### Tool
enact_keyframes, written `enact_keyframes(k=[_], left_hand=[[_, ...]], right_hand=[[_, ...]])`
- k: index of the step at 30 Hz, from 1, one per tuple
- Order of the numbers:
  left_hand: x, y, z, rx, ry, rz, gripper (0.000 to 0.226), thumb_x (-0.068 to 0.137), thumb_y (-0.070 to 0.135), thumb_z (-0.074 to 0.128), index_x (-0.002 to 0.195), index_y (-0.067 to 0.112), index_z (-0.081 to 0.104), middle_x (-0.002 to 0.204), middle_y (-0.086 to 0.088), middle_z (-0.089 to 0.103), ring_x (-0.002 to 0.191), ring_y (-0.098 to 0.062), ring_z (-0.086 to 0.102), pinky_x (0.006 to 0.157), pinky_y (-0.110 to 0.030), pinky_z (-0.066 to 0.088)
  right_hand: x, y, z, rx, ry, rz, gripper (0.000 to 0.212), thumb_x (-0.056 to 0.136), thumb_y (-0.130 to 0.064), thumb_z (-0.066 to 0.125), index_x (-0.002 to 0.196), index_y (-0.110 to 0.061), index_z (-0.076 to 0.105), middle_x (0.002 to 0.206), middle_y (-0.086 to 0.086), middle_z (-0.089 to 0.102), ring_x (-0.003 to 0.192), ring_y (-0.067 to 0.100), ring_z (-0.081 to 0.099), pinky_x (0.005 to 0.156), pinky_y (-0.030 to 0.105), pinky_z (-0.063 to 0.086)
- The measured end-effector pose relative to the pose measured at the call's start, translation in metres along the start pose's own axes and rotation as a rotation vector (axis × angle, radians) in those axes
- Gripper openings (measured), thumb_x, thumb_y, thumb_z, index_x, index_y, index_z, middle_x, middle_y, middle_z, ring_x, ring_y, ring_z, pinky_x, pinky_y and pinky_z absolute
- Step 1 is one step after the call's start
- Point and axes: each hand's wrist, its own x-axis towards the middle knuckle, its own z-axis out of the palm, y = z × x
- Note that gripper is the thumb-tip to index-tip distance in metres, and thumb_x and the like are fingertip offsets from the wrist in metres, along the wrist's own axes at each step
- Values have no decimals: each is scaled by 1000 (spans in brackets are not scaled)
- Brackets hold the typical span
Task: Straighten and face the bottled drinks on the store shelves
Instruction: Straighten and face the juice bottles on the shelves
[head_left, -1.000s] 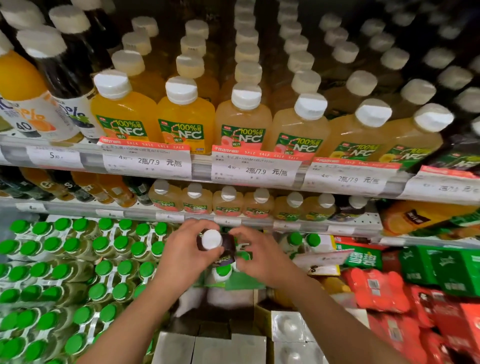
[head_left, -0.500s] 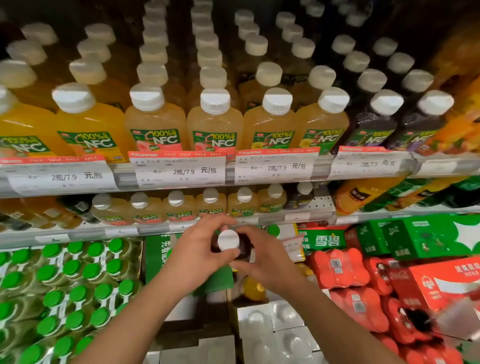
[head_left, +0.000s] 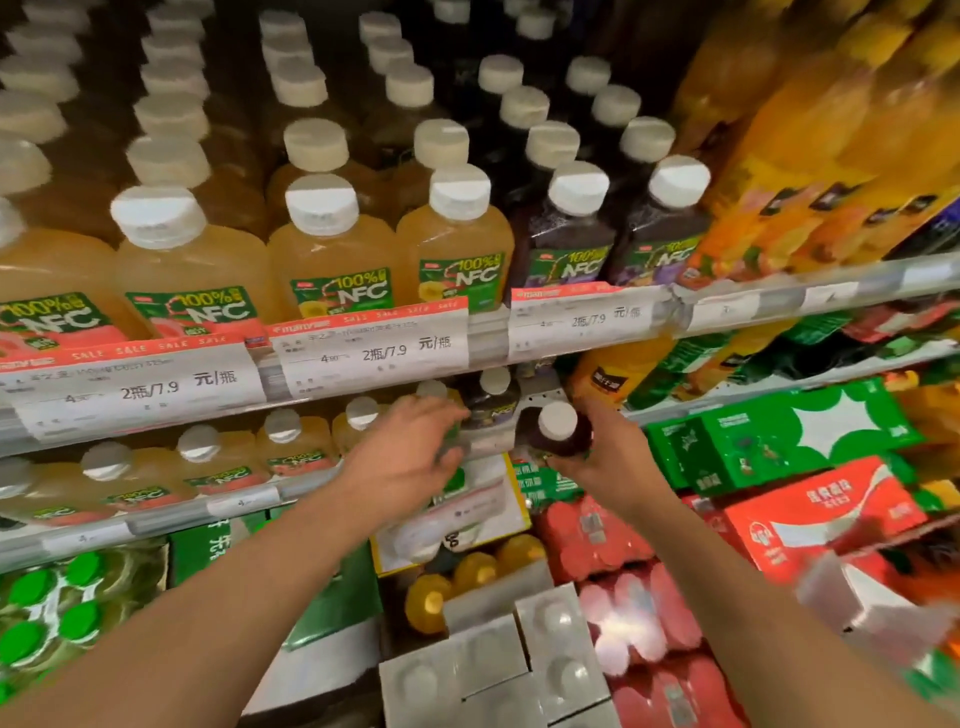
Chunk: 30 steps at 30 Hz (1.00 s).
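Note:
My right hand (head_left: 605, 449) grips a dark purple juice bottle with a white cap (head_left: 558, 428), held just in front of the second shelf's edge. My left hand (head_left: 408, 452) reaches to the same shelf, its fingers stretched out against the front bottles beside a dark bottle (head_left: 491, 402) that stands there. A row of yellow NFC juice bottles (head_left: 283, 441) runs left along this shelf. On the shelf above, yellow NFC bottles (head_left: 332, 249) face front, with dark purple ones (head_left: 571, 244) to their right.
Sale price tags (head_left: 374, 348) line the upper shelf rail. Below are green-capped bottles (head_left: 47, 613), grey cartons (head_left: 519, 660), red shrink-wrapped packs (head_left: 623, 623), and green (head_left: 779, 441) and red (head_left: 815, 514) boxes. Large orange bottles (head_left: 831, 130) fill the upper right.
The view swung right. My left hand let go of the dark bottle and moved to the shelf's front bottles. My right hand carried the bottle up to the second shelf.

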Motion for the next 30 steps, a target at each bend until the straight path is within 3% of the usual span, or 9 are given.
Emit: enact_keyframes(k=[3,7,12,17,22,30], left_hand=[[18,7,13,34,-55,-21,55,98,30,55,151,23,42,154,-1,43,137,-25,38,113,-35,36],[38,15,26,124,-137,-30,65,98,34,53,157,25,28,166,-2,22,147,-28,28,116,-36,34],[58,24,29,103,-179,-55,71,98,41,51,160,30,18,167,-1,17,147,-30,29,117,-36,34],[66,20,38,110,-170,-38,68,95,39,54,157,29,27,163,2,22,138,-31,40,103,-40,47],[67,22,41,126,-152,-47,61,95,39,54,152,29,35,160,2,26,138,-26,42,99,-37,49],[66,23,39,206,-171,-29,61,94,36,55,151,26,38,165,3,14,140,-23,40,96,-32,48]], right_hand=[[22,16,-8,-100,-25,-22,61,74,-27,87,126,-13,58,111,4,62,101,22,58,75,28,38],[47,32,-2,-260,-66,-44,65,73,-28,87,128,-10,57,127,13,58,117,36,57,88,43,50],[67,36,8,-379,-59,-106,58,71,-28,83,121,-15,58,112,7,61,103,34,63,78,45,56],[79,36,10,-353,-49,-102,54,75,-28,80,125,-17,61,107,11,68,100,34,65,77,41,55],[92,39,5,-335,2,-100,50,75,-31,81,119,-15,63,100,12,73,89,37,68,71,44,58],[111,33,9,-474,-122,-101,55,86,-17,74,137,-15,53,121,12,70,106,35,67,87,41,56]])
